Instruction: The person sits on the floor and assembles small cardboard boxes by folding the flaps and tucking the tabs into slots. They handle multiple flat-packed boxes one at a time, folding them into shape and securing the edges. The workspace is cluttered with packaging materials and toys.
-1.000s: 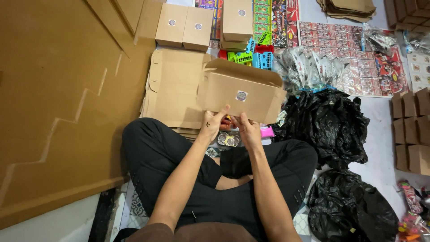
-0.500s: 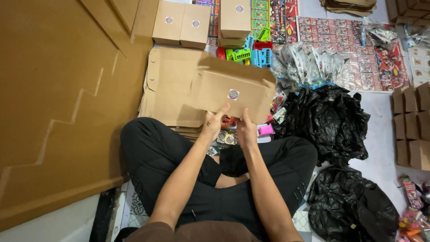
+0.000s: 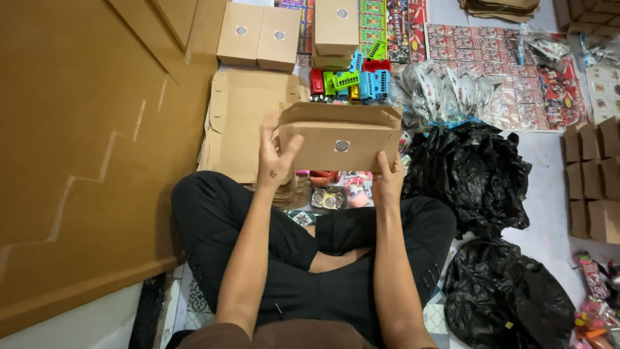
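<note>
I sit cross-legged on the floor in black trousers. Both hands hold a small brown cardboard box (image 3: 340, 137) with a round sticker on its front, raised above my knees. My left hand (image 3: 274, 157) grips the box's left end, thumb across the front. At the lower right corner, my right hand (image 3: 387, 179) supports the box from below. The box's top flaps stand partly open. Under the box, between my knees, lie small toys and round badges (image 3: 330, 198).
A stack of flat brown cardboard blanks (image 3: 242, 119) lies ahead on the left. Folded boxes (image 3: 259, 35) and another (image 3: 336, 26) stand beyond. Colourful plastic toys (image 3: 352, 81), packeted items (image 3: 445, 90), black plastic bags (image 3: 475, 171) and more boxes (image 3: 594, 174) lie right. Large cardboard sheets (image 3: 77, 148) lean left.
The box has turned from tilted to level and lifted a little. My hands moved apart from its lower middle to its left and right ends.
</note>
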